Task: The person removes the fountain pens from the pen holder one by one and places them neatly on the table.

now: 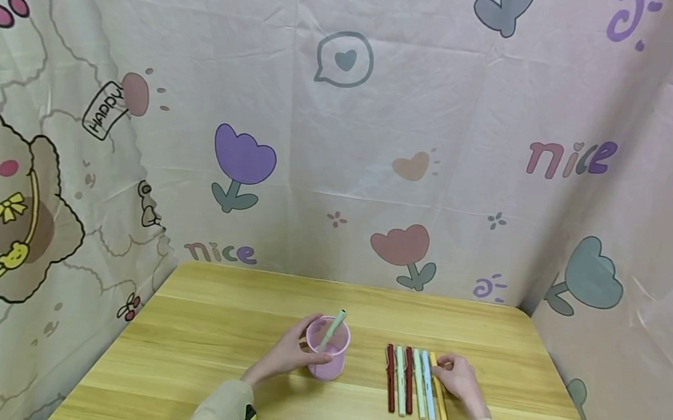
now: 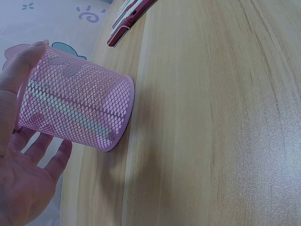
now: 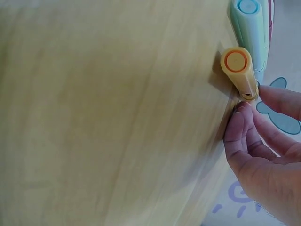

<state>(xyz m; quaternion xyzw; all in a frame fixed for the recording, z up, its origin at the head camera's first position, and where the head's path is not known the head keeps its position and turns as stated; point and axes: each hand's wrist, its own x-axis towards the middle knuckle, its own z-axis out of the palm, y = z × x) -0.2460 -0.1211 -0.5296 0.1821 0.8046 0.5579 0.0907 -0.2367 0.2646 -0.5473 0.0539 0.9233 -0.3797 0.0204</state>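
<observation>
My left hand [image 1: 289, 351] [image 2: 23, 181] grips a pink mesh pen holder [image 1: 327, 370] [image 2: 77, 96] by its upper part, thumb on one side and fingers on the other. The holder stands on the table with a light green pen [image 1: 333, 326] leaning inside it, seen through the mesh in the left wrist view. At the right end of a row of pens, my right hand [image 1: 459, 378] [image 3: 265, 165] pinches a yellow pen [image 1: 441, 396] [image 3: 236, 70] near its far end. The yellow pen lies on the table, beside a light blue pen [image 1: 428, 388].
Left of the blue pen lie dark red pens [image 1: 390, 379] and light green pens [image 1: 400, 376], side by side. The wooden table [image 1: 205, 320] ends at a printed cloth backdrop [image 1: 329, 167], with cloth at both sides too.
</observation>
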